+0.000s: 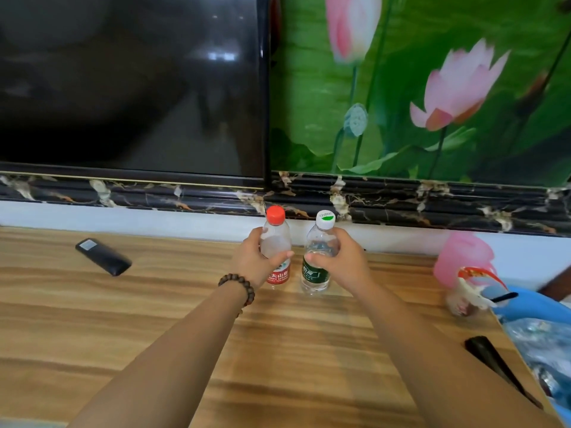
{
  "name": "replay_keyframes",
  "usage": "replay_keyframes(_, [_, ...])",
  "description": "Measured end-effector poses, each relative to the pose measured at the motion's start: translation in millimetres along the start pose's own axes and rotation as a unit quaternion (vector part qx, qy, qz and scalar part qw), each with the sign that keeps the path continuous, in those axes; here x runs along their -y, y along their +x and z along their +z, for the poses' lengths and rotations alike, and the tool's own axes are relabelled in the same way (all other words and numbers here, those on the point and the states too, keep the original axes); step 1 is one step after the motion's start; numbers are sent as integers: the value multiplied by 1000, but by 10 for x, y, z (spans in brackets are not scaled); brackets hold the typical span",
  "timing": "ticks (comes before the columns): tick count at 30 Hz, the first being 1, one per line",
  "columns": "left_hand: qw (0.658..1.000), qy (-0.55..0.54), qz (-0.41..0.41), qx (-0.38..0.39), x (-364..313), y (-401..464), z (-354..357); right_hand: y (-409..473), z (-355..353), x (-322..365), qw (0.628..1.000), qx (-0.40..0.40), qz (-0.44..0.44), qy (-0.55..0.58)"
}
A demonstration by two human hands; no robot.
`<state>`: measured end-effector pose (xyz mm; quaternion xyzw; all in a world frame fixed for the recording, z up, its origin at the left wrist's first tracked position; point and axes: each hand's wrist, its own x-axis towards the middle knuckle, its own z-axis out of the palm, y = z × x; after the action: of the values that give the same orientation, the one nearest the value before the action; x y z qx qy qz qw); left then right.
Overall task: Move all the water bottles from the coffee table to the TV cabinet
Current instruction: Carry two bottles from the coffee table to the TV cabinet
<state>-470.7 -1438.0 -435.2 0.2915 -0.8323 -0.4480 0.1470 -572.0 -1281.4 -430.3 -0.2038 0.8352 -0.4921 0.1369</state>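
Two small clear water bottles stand upright side by side on the wooden TV cabinet [154,319], near its back edge. The red-capped bottle [276,236] has a red label and my left hand [255,257] is wrapped around its middle. The white-capped bottle [319,242] carries a green label, and my right hand [343,257] grips it from the right. Both bottle bases rest on the cabinet top. A bead bracelet circles my left wrist.
A black remote [103,256] lies on the cabinet at the left. A pink cup [463,261] and a patterned object stand at the right, beside a blue bag with plastic. A dark slim object [494,362] lies near the right edge. The TV screen [129,88] and a lotus mural rise behind.
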Motion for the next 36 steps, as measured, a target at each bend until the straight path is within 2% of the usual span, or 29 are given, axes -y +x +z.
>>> replay_keyframes(10, [995, -94, -27, -26, 240, -80, 185, -80, 112, -197, 999, -13, -37, 7])
replay_keyframes(14, [991, -116, -55, -37, 349, -158, 310, -199, 263, -464, 999, -41, -7, 1])
replay_keyframes(20, [993, -74, -59, -74, 421, -110, 450, -168, 463, -652, 997, -80, 2, 3])
replay_keyframes(25, [990, -73, -65, -99, 447, -35, 372, -18, 615, -587, 997, -79, -1, -1])
replay_keyframes(36, [991, 25, -97, -92, 667, 118, 480, 267, 809, -500, 996, -87, 16, -15])
